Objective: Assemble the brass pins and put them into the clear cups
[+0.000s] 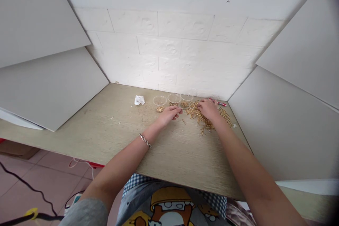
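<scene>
Work surface: a laminate desk with a wood-grain finish, backed by a white brick-textured wall and flanked by gray panels. The working group sits toward the back right corner. Broad open desk lies to the left and along the near edge, with little room between the pile and the right panel.

Containers: three clear round plastic cups stand in a row along the back edge, their contents not resolvable. Small gold clusters lie just in front of them, touching or nearly touching the cups.

Thin gold rods lie in a loose pile at the back right, long axes crossing in mixed directions, many slanting. One lone rod lies apart, just beside the left hand.

The left hand rests palm down, fingers loosely extended toward the pile, apparently holding nothing. The right hand lies palm down on the pile, fingers lightly curved; any grasp is indeterminate.

Also noted: a crumpled tissue and a red marker.
</scene>
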